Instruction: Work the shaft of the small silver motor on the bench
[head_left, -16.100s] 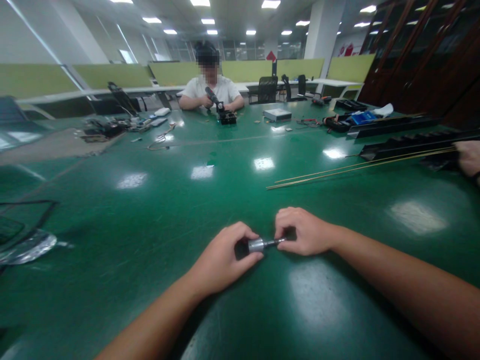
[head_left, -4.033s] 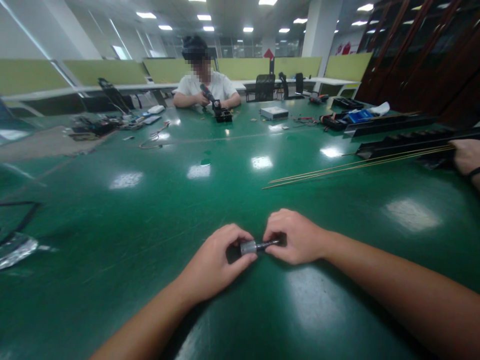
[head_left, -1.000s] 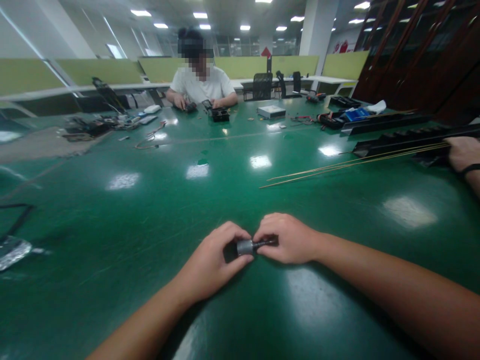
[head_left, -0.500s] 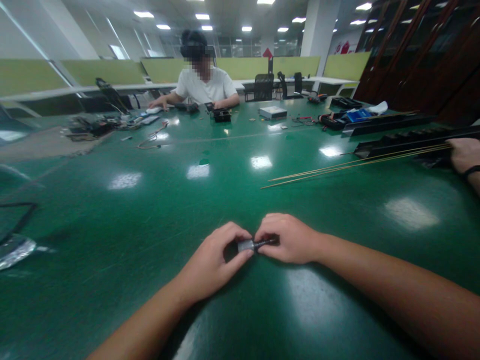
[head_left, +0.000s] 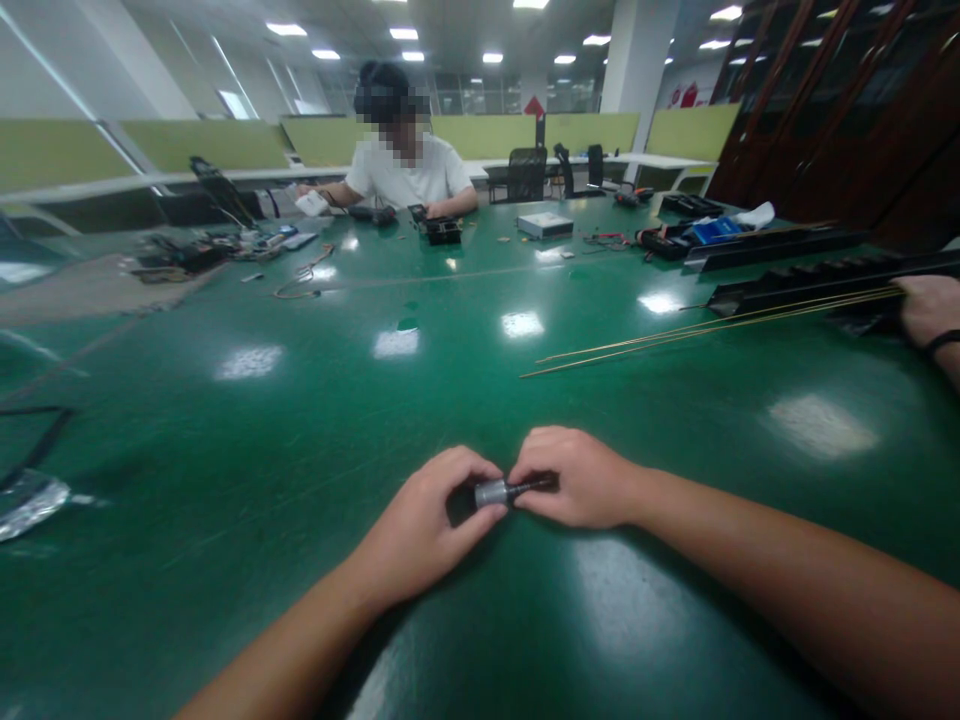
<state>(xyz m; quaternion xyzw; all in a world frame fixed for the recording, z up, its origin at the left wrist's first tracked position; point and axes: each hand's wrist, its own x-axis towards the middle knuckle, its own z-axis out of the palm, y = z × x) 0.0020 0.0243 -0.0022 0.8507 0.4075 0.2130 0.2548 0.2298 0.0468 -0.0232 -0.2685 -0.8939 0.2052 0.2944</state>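
Observation:
Low in the middle of the view, a small grey-and-black cylindrical piece lies between my two hands, just above or on the green table. The thumb and fingers of my left hand close around its thicker grey body. My right hand pinches the thin dark end, its fingers curled inward. The fingertips of both hands almost meet. Part of the piece is hidden by my fingers, and its exact kind cannot be made out.
A person in a white shirt sits across the green table. At the right edge another person's hand is by long thin rods and black rails. A silver box and cluttered parts stand farther back.
My hands and the cylindrical piece stay almost still. Across the table, the person has raised a white object off the surface and shifted their head slightly left.

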